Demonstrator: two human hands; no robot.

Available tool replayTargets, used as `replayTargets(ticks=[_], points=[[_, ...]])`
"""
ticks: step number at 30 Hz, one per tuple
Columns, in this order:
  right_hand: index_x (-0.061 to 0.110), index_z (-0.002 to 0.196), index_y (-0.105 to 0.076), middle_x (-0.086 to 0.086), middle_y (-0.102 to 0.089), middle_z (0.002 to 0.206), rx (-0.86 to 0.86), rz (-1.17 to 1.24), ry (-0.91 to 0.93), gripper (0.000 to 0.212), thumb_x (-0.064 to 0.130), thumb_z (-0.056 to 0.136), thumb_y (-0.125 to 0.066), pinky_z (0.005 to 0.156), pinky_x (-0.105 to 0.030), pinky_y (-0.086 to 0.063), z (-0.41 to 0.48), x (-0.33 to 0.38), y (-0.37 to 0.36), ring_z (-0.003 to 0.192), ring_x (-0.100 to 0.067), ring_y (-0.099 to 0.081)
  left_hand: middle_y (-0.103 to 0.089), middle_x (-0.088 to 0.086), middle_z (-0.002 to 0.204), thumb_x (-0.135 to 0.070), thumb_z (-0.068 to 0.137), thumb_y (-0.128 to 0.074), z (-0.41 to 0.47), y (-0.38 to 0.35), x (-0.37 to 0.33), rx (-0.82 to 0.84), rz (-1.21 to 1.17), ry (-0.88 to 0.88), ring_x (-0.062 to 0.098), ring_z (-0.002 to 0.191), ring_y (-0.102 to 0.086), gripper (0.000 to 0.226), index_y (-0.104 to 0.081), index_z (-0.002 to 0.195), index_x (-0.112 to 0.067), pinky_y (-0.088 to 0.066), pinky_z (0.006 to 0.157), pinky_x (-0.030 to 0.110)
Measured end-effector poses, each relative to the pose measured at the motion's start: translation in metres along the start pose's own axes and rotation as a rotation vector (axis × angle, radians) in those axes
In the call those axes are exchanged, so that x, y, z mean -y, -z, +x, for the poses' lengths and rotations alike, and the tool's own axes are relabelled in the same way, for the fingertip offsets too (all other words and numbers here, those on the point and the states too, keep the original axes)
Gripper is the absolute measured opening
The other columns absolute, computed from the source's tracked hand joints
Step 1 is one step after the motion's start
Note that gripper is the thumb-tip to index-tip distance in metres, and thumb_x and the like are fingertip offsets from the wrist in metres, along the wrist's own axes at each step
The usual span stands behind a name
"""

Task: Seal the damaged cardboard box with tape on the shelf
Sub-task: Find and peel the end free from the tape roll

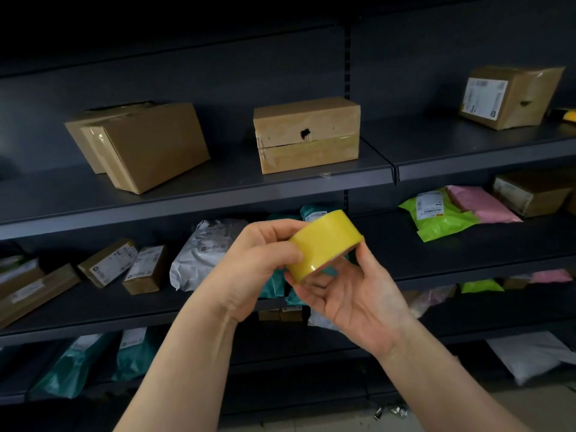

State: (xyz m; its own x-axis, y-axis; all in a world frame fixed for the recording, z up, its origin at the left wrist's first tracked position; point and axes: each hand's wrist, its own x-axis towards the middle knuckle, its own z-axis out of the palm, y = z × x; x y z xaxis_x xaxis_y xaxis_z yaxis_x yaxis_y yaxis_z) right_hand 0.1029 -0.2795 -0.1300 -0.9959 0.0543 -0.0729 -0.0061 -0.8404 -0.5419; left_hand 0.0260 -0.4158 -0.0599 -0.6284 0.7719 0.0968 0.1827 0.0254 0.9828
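- Gripping the tape roll [324,244] from both sides, the left hand [265,260] curls over its rim and the right hand [358,304] pinches it from below (free end not visible).
- Straight above, well apart, the damaged cardboard box [311,157] sits on the shelf [218,185], its split seam running left-right, about equally far from either hand.

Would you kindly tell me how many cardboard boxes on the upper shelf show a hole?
2: the middle box, holed in front, and the labelled box at far right. Hidden faces may hold more.
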Motion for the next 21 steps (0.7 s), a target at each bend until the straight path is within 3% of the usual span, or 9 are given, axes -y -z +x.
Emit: replayTargets(ticks=[3, 7, 9, 11, 14, 17, 21], points=[[0.011, 0.132, -0.054, -0.03, -0.057, 0.129, 0.003, 0.03, -0.032, 0.069, 0.061, 0.087, -0.038, 0.087, -0.039, -0.057, -0.001, -0.002, 0.002, 0.116, -0.039, -0.06, -0.072, 0.008, 0.088, -0.009, 0.07, -0.055, -0.001, 0.0, 0.002, 0.007, 0.004, 0.006, 0.019, 0.081, -0.062, 0.038, -0.079, 0.094, -0.027, -0.05, 0.074, 0.031], [0.007, 0.134, -0.056, -0.032, -0.051, 0.135, -0.011, 0.068, -0.099, 0.069, 0.059, 0.094, -0.035, 0.104, -0.047, -0.045, -0.002, -0.002, 0.006, 0.125, -0.043, -0.053, -0.072, 0.015, 0.093, -0.013, 0.073, -0.057, 0.0, 0.003, 0.007, -0.026, 0.007, 0.033, 0.024, 0.085, -0.061, 0.033, -0.078, 0.098, -0.02, -0.048, 0.079, 0.039], [0.013, 0.137, -0.053, -0.024, -0.059, 0.131, -0.069, -0.123, -0.048, 0.058, 0.053, 0.098, -0.034, 0.104, -0.05, -0.043, 0.0, 0.0, 0.009, 0.12, -0.04, -0.057, -0.07, 0.015, 0.089, -0.015, 0.073, -0.057, 0.001, 0.005, 0.01, -0.075, 0.008, 0.061, 0.025, 0.083, -0.059, 0.033, -0.076, 0.1, -0.015, -0.044, 0.079, 0.04], [0.034, 0.138, -0.05, -0.001, -0.065, 0.128, -0.175, -0.418, 0.103, 0.043, 0.049, 0.099, -0.037, 0.103, -0.05, -0.043, -0.002, 0.004, 0.01, 0.117, -0.026, -0.062, -0.07, 0.011, 0.084, -0.019, 0.07, -0.057, 0.002, 0.005, 0.01, -0.122, 0.022, 0.091, 0.021, 0.079, -0.06, 0.033, -0.076, 0.097, -0.013, -0.046, 0.077, 0.036], [0.048, 0.134, -0.046, 0.016, -0.061, 0.128, -0.132, -0.664, 0.293, 0.049, 0.057, 0.086, -0.048, 0.102, -0.039, -0.044, -0.006, 0.002, 0.002, 0.116, -0.006, -0.06, -0.069, 0.005, 0.078, -0.019, 0.067, -0.058, 0.006, -0.004, 0.004, -0.132, 0.108, 0.083, 0.014, 0.074, -0.061, 0.025, -0.075, 0.085, -0.015, -0.048, 0.071, 0.028], [0.041, 0.131, -0.046, 0.01, -0.06, 0.123, -0.146, -0.763, 0.418, 0.057, 0.047, 0.076, -0.061, 0.096, -0.029, -0.051, -0.008, 0.002, 0.0, 0.106, -0.002, -0.063, -0.064, 0.011, 0.076, -0.019, 0.065, -0.059, 0.011, -0.017, 0.003, -0.149, 0.151, 0.065, 0.019, 0.072, -0.056, 0.023, -0.072, 0.081, -0.009, -0.043, 0.07, 0.035], [0.03, 0.131, -0.052, -0.001, -0.067, 0.12, -0.162, -0.607, 0.363, 0.055, 0.046, 0.078, -0.059, 0.096, -0.036, -0.051, -0.012, 0.016, 0.011, 0.109, -0.017, -0.066, -0.063, 0.011, 0.081, -0.014, 0.065, -0.056, 0.016, -0.025, 0.006, -0.077, 0.134, 0.045, 0.018, 0.075, -0.055, 0.03, -0.07, 0.089, -0.003, -0.044, 0.072, 0.032]])
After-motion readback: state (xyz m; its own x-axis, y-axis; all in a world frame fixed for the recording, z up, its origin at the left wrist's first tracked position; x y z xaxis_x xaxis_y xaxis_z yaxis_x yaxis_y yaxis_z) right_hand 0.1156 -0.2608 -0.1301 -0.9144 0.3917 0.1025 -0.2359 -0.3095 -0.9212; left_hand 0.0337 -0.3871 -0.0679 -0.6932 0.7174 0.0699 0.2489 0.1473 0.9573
